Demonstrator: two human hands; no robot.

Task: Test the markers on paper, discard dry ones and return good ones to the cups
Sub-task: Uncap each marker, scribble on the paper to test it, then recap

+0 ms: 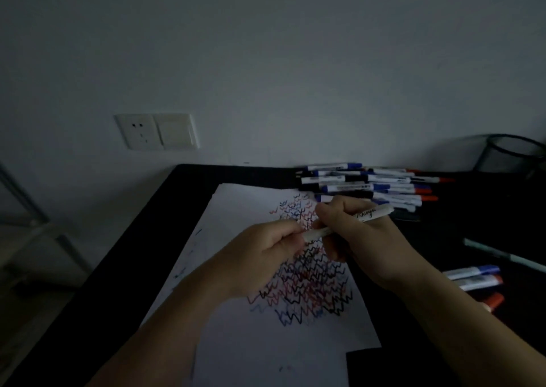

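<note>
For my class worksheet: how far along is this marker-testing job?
Done: the paper already carries many red, blue and black zigzags. In hand: both hands, left hand and right hand, hold a white marker above it. Left: the pile of markers by the wall and the mesh cup.

Just one view here, worn on the head, aimed forward and down at a black table [165, 224] from close up. The paper [236, 342] is seen right below both sets of fingers, wide-angle bend at the edges. The wall [266, 61] beyond the fingertips fills the upper half.
</note>
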